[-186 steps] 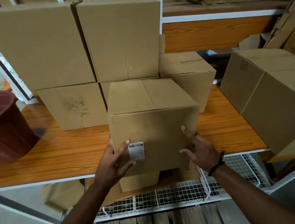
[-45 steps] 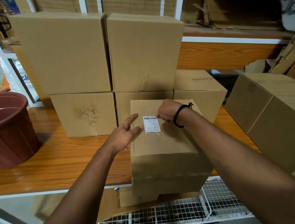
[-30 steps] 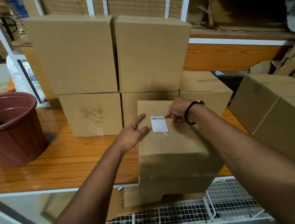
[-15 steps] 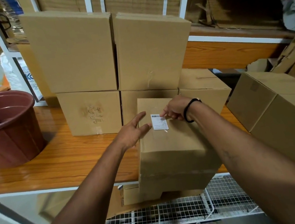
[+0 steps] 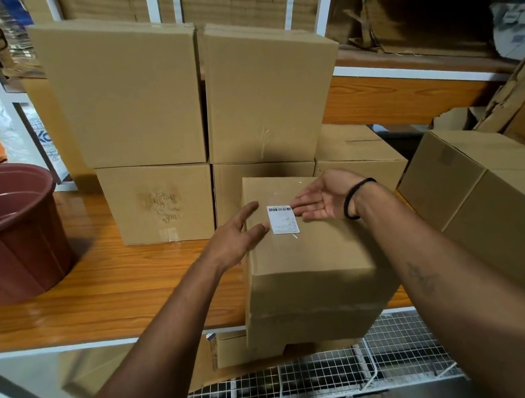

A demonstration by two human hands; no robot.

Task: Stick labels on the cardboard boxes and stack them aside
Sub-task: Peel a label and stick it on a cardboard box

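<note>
Cardboard box point(image 5: 308, 259) sits overhanging the counter's point(image 5: 101, 301) six o'clock edge. Left grip point(image 5: 232, 237), fingers straight and empty, touches its top; right grip point(image 5: 324, 199) is spread palm-up, holding nothing. The white label point(image 5: 282, 218) lies flat between them, with the grips at its nine and three o'clock.

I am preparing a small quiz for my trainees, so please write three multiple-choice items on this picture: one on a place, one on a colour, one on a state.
1. Where on the front box is the white label? A top face; B front side; C left side.
2. What colour is the bucket? A blue; B white; C reddish brown.
3. How is the right hand? A pinching the label; B open, palm up; C closed in a fist.
Answers: 1 A, the label lies on the upward face; 2 C, its wall is reddish brown; 3 B, the fingers are straight and the palm shows.
</note>
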